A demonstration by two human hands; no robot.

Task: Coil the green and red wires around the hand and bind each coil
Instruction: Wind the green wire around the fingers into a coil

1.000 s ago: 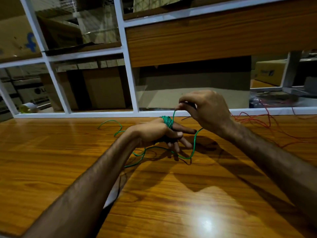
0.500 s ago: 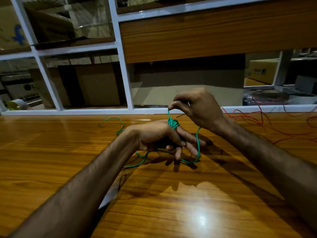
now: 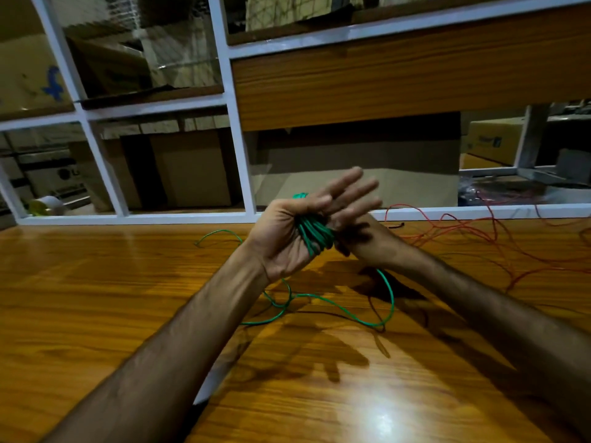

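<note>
My left hand is raised above the table, palm up, with its fingers stretched out. A coil of green wire is wound around its fingers. My right hand lies just behind and under the left fingers, so its own fingers are hidden. The loose end of the green wire drops from under the right wrist and loops across the wooden table below both arms. The red wire lies uncoiled at the far right of the table.
A white window frame with glass panes closes off the table's far edge. Behind the glass stand cardboard boxes and a tape roll. A short dark tie lies near the red wire. A white strip shows under my left forearm.
My left hand has turned palm up and lifted with its fingers spread. My right hand has dropped from above the coil to behind and under the left fingers.
</note>
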